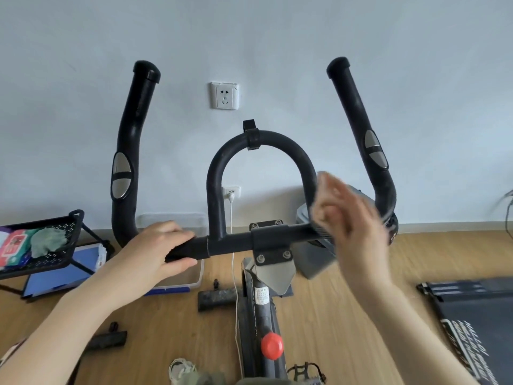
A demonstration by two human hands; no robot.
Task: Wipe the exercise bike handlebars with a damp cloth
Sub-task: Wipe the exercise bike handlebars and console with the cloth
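Note:
The black exercise bike handlebars (233, 241) fill the middle of the view: a crossbar, a centre loop (258, 138), and two upright grips, the left grip (130, 129) and the right grip (358, 118). My left hand (155, 248) is wrapped around the left part of the crossbar. My right hand (349, 215) is raised in front of the crossbar's right end. It is motion-blurred, its fingers look apart, and I see no cloth in it. A crumpled green cloth (45, 241) lies in a black mesh basket (69, 220) at the left.
A red knob (272, 345) sits on the bike frame below. A grey appliance (316, 254) stands behind the crossbar. A white cable (234, 287) hangs from a wall socket. A blue-and-white tray (180, 286), loose black pedals (216, 298) and a dark mat (477, 315) lie on the wooden floor.

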